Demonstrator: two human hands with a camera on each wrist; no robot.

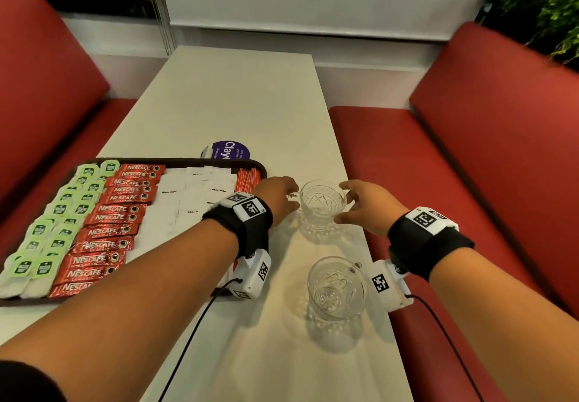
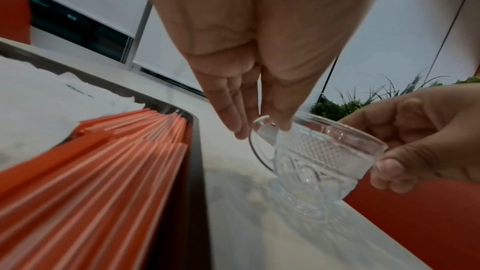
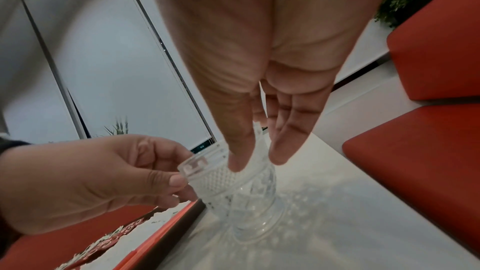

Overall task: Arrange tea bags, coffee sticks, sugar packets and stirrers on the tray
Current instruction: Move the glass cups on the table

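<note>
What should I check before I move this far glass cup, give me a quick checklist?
1. Left hand pinches the handle: ok.
2. Right hand fingers curled on the far glass cup rim: ok.
3. Cup upright on the table: ok.
4. Clear of the near glass cup: ok.
5. Tray rim close beside the left hand: not ok, mind it.
6. Cup empty: cannot tell.

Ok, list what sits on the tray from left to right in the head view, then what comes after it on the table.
tea bags → coffee sticks → sugar packets → stirrers → left hand → far glass cup → right hand
</note>
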